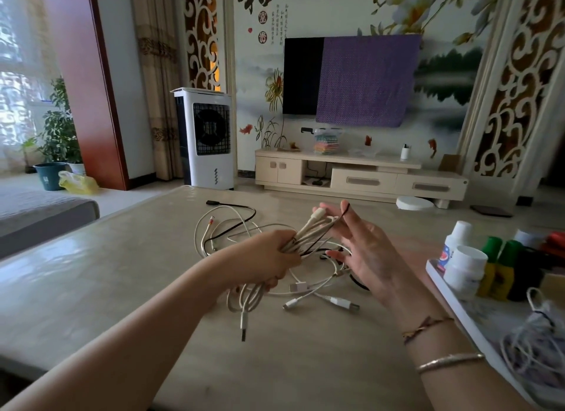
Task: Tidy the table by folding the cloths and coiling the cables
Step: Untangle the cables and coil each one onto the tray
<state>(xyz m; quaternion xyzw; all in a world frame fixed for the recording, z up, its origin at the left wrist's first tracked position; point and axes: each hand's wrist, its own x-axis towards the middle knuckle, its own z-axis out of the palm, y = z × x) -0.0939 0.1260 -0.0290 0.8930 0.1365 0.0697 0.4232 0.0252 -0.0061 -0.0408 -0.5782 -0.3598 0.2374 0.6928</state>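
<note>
Glossy sheen off the table (128, 276) right now, a smooth pale top catching window light. The cables (308, 233) look like smooth plastic sheathing, mostly white, one thin black cable (241, 224) matt among them. A plug (243, 334) hanging below shows a metal tip. On the right, white bottles (464, 267) are plain matt plastic. Over the glossy black television (302, 77) hangs a purple cloth (367, 80), finely textured weave.

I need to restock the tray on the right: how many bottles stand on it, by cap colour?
White-capped bottles: 2
Green-capped bottles: 2
Total: 4 on the tray; anything behind them is too blurred to count.
</note>
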